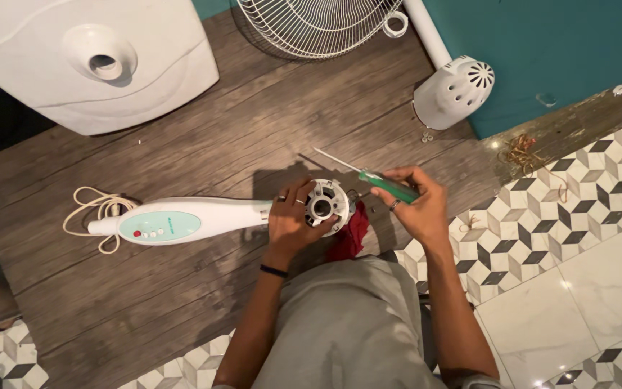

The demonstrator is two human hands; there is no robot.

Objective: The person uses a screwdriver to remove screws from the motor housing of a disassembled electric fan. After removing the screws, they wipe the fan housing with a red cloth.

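Note:
My left hand (pixel 293 220) grips a round white fan motor housing (pixel 327 205) at the end of a white fan neck with a pale green control panel (pixel 174 221), which lies flat on the wooden floor. My right hand (pixel 415 205) holds a green-handled screwdriver (pixel 390 187), its metal shaft pointing up and left, away from the housing. A red cloth (pixel 348 238) lies under the housing, by my knee.
A white fan base (pixel 88 61) sits at top left, a wire fan grille (pixel 318 25) at top centre, and a white vented motor cover (pixel 455 90) by the teal wall. A coiled cream cord (pixel 95 209) lies left. Small screws (pixel 427 135) rest near the cover.

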